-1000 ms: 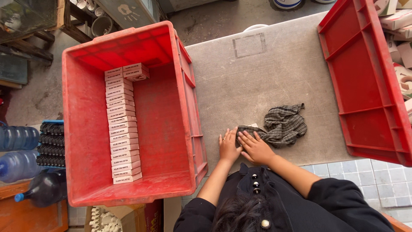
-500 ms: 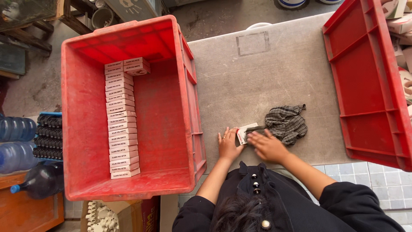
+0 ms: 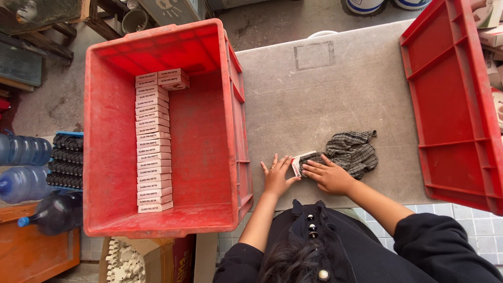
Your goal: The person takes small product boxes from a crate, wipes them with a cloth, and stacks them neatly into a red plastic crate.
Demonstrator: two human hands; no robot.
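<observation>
My left hand (image 3: 276,177) lies flat, fingers spread, touching the small box (image 3: 303,162); my right hand (image 3: 329,176) presses fingertips onto it, just left of the checked cloth (image 3: 353,150).

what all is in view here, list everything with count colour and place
small box: one, white and red, on the grey table, between both hands
cloth: one, dark checked, on table by right hand
left crate: one, red, left of table
boxes: a long row plus a few at its far end, pale pink, inside left crate
right crate: one, red, right table edge
water bottles: three, blue, far left
left hand: flat on table, touching small box
right hand: fingers on small box
</observation>
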